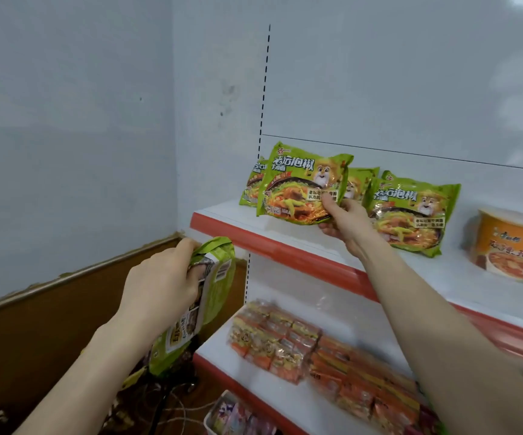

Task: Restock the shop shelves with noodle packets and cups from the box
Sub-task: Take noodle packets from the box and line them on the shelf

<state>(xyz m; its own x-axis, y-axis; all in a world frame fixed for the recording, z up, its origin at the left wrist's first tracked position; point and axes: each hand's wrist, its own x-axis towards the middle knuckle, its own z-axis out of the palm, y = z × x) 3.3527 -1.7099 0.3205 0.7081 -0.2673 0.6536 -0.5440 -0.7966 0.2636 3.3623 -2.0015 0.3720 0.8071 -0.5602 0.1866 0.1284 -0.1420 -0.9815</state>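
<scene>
Green foil packets, light and crinkly, a little slippery; I think it is best to pinch them at a corner or the sealed edge, gently, because the noodles inside break; the right hand [345, 224] grips one noodle packet [301, 186] by its lower corner above the top shelf [272, 243]; the left hand [160, 287] clasps a second packet [197, 306] lower, beside the shelf.

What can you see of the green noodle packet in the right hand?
The green noodle packet is glossy plastic, printed with a noodle bowl, dark Chinese lettering and a cartoon animal. It faces the camera, upright and slightly tilted, at the top shelf front. The right hand pinches its lower right corner. More identical packets stand behind it.
</scene>
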